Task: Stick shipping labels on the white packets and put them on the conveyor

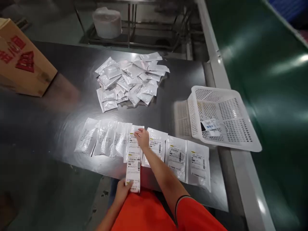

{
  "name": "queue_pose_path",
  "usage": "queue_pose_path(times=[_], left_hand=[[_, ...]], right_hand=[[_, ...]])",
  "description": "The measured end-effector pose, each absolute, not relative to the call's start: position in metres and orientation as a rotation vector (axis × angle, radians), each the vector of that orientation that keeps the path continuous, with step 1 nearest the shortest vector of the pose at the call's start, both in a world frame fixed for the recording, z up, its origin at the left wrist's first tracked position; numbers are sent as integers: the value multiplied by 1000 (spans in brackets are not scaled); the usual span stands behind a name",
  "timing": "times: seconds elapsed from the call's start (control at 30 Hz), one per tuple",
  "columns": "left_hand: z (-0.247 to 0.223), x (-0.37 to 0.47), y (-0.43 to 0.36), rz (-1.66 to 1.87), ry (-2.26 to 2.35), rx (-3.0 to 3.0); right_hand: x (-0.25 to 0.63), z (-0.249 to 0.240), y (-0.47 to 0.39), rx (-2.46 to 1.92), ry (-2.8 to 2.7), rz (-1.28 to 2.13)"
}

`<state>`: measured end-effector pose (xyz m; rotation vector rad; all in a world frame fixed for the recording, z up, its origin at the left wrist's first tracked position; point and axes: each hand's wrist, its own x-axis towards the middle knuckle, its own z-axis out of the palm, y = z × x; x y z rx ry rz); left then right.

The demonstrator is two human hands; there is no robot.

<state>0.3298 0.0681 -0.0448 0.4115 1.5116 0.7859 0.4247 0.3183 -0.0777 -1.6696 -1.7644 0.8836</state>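
Observation:
My left hand (123,190) is closed on the lower part of a strip of printed shipping labels (133,169) near the table's front edge. Further up, my right hand (142,138) has its fingers together at the strip's top end, over the fourth silvery pouch from the left, which is mostly covered. To the left lie three unlabelled pouches, among them a silvery pouch (104,138) with printed text. On the right are three pouches bearing labels, including a labelled pouch (176,157). My right forearm partly hides the pouch nearest to it.
A heap of silvery packets (131,78) lies toward the back of the metal table (81,102). At the right stands a white perforated basket (231,146) with a few small items inside, beside a green conveyor belt (271,106). A cardboard box (26,61) sits at the left.

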Motion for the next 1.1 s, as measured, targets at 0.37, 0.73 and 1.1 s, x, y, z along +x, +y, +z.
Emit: queue_pose_path(times=[0.37,0.73,1.1], left_hand=[[16,298,58,697,1648,779],[9,214,50,731,1512,810],[13,154,58,699,1281,987]], right_hand=[[404,-92,262,-1442,-2583,692],[409,-72,243,-1816,-2068,595],[327,41,146,-1408,-1356,1466]])
